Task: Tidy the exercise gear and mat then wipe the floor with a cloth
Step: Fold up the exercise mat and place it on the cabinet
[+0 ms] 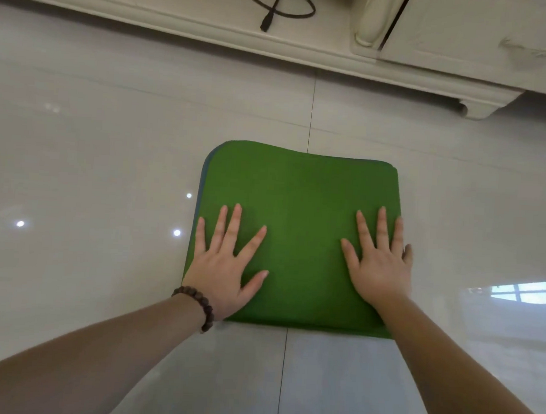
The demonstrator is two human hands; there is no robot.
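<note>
A green exercise mat point(300, 202), folded into a thick square with a blue-grey layer showing at its left edge, lies on the glossy tiled floor point(92, 163). My left hand point(226, 264) presses flat on the mat's left part, fingers spread and straight; a dark bead bracelet sits on that wrist. My right hand point(380, 261) presses flat on the right part, its outer fingers reaching the mat's right edge. Neither hand grips anything.
A cream cabinet base point(338, 57) with a carved foot runs along the far side. A dark cable point(277, 5) loops over its front. Pale reflective tiles surround the mat on every side.
</note>
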